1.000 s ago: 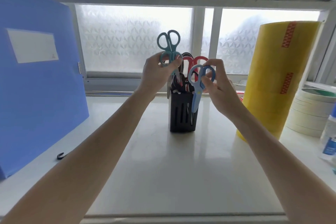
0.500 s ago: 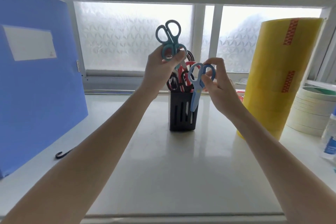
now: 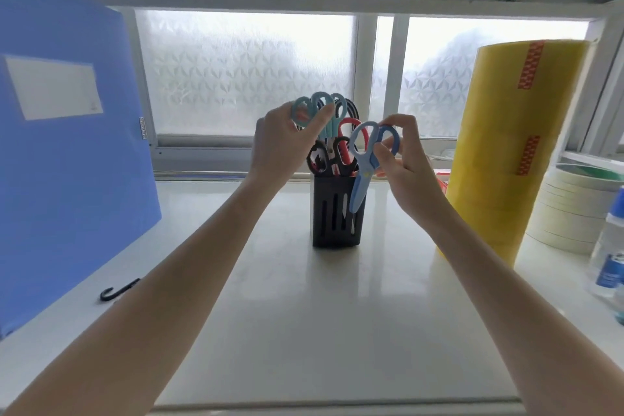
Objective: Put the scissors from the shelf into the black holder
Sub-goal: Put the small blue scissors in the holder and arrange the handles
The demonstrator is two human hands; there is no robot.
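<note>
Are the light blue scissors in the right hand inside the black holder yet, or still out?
Out. The light blue scissors hang tip-down from the right hand, their blades in front of the black holder, outside its wall.

No readable text anywhere. White label (image 3: 54, 88) on the blue folder (image 3: 67, 179) is blank, its spine tag (image 3: 144, 128) too small to read, bottle label (image 3: 609, 268) at right blurred.

Head view, forward over shelf (image 3: 304, 331)
</note>
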